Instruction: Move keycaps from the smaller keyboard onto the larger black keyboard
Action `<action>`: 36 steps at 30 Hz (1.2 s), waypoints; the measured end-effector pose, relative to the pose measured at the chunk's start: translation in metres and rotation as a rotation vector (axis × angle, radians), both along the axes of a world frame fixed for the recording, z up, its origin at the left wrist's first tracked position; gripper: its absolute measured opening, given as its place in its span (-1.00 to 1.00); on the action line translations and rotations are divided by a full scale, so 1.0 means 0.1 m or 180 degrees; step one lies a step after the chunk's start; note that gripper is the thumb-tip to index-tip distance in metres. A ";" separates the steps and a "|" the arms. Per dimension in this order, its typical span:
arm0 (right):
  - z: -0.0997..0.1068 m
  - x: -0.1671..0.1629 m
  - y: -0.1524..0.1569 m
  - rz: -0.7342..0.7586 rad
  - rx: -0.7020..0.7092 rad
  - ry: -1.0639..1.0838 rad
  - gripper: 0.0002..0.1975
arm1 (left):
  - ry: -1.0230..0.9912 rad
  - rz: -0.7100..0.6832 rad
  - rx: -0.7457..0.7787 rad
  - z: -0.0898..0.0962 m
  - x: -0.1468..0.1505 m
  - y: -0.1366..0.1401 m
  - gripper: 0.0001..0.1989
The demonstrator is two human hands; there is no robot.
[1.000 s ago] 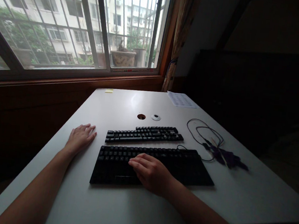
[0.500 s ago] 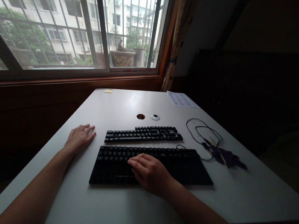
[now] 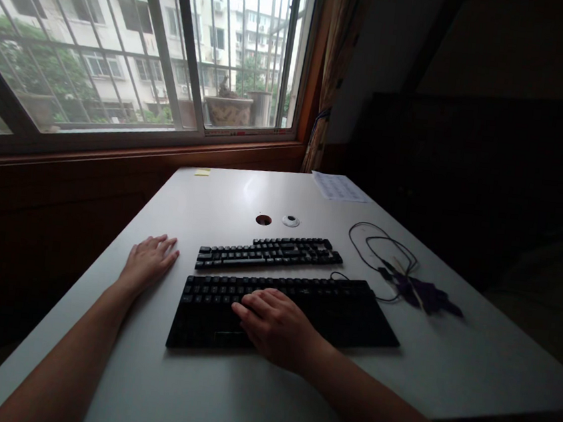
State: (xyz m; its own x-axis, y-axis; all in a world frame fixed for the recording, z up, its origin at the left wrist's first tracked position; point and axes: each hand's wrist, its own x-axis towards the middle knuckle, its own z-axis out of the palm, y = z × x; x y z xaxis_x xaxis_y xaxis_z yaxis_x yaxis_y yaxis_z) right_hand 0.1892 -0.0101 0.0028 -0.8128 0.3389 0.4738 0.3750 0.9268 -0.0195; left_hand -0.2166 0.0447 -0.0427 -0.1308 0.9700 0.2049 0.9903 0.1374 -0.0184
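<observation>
A black keyboard (image 3: 350, 325) lies on the white table, with keycaps in its upper rows and a dark bare stretch lower down. My right hand (image 3: 269, 324) rests over its middle, fingers bent and pressed together at the end of a row of keycaps. Whatever is between the fingertips is hidden. Behind the keyboard, black keycaps (image 3: 256, 260) are laid out in rows on the tabletop, with white gaps among them at the right. My left hand (image 3: 148, 261) lies flat on the table, left of both, fingers spread and holding nothing.
A dark cable (image 3: 359, 236) loops at the right beside a crumpled purple cloth (image 3: 428, 297). Farther back on the table (image 3: 222, 198) are a round hole (image 3: 263, 220), a white ring-shaped cover (image 3: 290, 221), printed paper (image 3: 339, 187) and a yellow note (image 3: 202, 172). A barred window stands beyond.
My right hand has shifted slightly left over the keyboard, its fingertips still together. The left hand stays in place, and the view has moved a little.
</observation>
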 end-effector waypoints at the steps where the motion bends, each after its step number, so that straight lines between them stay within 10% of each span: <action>1: 0.00 0.00 0.01 -0.0001 -0.0002 0.0010 -0.70 | -0.0002 -0.0001 0.0000 0.00 0.00 0.00 -0.38; 36: 0.04 -0.09 -0.03 -0.0079 0.0106 -0.0281 -0.61 | -0.0024 0.0032 -0.0030 0.04 0.02 -0.02 -0.40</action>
